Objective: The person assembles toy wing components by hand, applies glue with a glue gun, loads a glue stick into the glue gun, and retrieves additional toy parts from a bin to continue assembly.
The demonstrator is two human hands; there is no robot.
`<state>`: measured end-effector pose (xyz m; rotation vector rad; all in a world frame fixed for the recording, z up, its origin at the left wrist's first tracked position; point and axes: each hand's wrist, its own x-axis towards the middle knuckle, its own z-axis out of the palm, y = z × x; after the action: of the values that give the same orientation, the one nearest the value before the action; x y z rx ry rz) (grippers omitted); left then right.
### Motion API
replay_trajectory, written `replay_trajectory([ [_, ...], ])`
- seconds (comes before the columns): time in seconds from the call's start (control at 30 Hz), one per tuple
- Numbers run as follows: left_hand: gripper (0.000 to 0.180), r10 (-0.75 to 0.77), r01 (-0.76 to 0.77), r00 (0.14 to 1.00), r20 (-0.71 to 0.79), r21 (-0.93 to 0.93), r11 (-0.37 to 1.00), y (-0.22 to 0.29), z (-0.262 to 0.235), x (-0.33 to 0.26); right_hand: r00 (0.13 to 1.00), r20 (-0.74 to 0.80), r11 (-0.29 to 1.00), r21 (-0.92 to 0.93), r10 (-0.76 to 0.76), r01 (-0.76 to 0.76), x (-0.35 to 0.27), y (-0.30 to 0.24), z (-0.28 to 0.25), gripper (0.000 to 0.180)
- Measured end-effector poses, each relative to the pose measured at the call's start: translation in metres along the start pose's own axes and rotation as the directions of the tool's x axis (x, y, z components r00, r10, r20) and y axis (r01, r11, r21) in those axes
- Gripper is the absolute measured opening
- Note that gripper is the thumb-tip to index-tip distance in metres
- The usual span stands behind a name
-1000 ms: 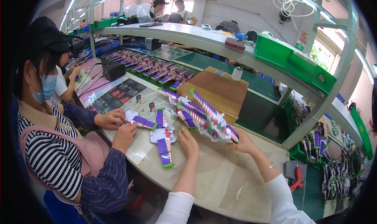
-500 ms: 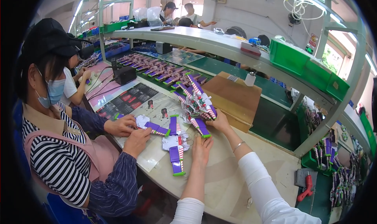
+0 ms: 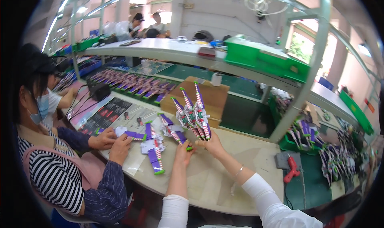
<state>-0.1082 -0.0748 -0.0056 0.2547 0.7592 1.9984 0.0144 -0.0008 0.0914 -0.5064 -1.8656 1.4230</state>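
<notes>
My right hand (image 3: 214,146) is closed around the lower ends of several toy wing assemblies (image 3: 199,115), fanned upright, purple with red-and-white striped edges, green tips and circuitry-like middles. Beside them my left hand (image 3: 183,155) pinches the purple, green-tipped end of another toy wing (image 3: 172,131), which leans away to the upper left. A further wing assembly (image 3: 153,148) with a white centre lies flat on the table, left of my left hand. To its left, a co-worker's hands (image 3: 114,146) hold a similar purple-and-white wing (image 3: 134,135).
Rows of wing assemblies (image 3: 128,82) lie on the far bench beside a brown cardboard sheet (image 3: 218,102). A red glue gun (image 3: 293,169) rests at the right table edge, near more wings in a green bin (image 3: 290,142). A shelf with a green tray (image 3: 264,62) spans above.
My view has turned right. The bunch in my right hand now stands more upright, and one wing has come apart from it to the left, its end in my left hand.
</notes>
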Motion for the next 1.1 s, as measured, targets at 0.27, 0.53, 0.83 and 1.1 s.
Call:
replay_trajectory([
  [0.27,0.018,-0.104,0.084,0.994,0.041,0.345,0.935,-0.063,0.085,-0.132,0.905,-0.254,0.922,0.280,0.340,-0.268,-0.157,-0.039,-0.083,0.019],
  [0.53,0.022,-0.154,0.084,0.984,0.094,0.521,0.849,-0.128,0.098,-0.192,0.854,-0.343,0.874,0.431,0.390,-0.226,-0.224,-0.033,-0.078,0.025],
  [0.83,0.048,-0.099,-0.005,0.985,0.139,0.604,0.797,-0.123,0.111,-0.199,0.732,-0.681,0.968,-0.197,-0.020,-0.157,-0.235,-0.012,-0.064,0.064],
  [1.1,0.032,-0.091,-0.138,0.963,0.252,0.759,0.637,-0.103,0.122,-0.205,0.802,-0.597,0.959,-0.239,-0.024,-0.149,-0.254,-0.012,-0.078,0.053],
])
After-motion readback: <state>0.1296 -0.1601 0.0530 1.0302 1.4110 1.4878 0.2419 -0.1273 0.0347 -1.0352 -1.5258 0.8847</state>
